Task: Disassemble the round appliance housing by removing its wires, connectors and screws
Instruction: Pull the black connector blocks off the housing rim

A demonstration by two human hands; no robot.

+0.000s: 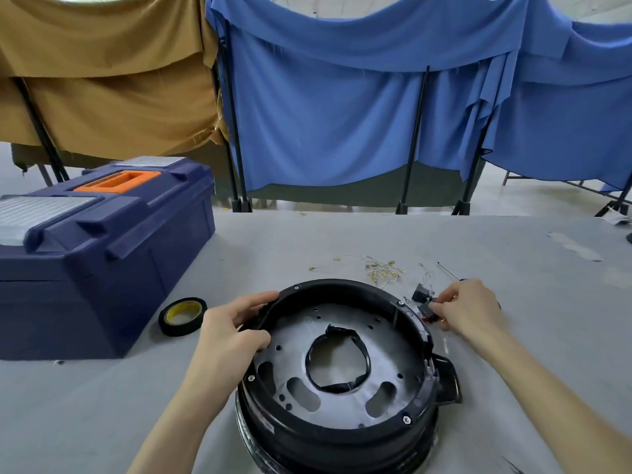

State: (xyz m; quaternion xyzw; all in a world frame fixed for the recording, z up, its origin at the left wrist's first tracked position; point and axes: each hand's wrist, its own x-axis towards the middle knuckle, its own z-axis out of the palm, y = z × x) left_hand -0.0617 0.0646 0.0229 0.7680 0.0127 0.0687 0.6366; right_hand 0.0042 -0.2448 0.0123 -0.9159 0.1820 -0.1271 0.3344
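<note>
Your left hand [236, 333] curls round left rim of round black housing [383, 343]. Your right hand [468, 309] pinches small black connector [427, 308], just beside right rim.

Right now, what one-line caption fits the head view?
Left hand grips the round housing while the right hand pinches a black connector beside it, loose wires behind.

Your left hand [236, 328]: bare forearm in from the table's near edge, fingers over and thumb inside the left rim of the round housing [342, 432], gripping it. Your right hand [470, 307]: bare forearm in from the near right corner, back of hand up, fingertips pinching a small black connector [431, 311] just beside the housing's far right rim.
</note>
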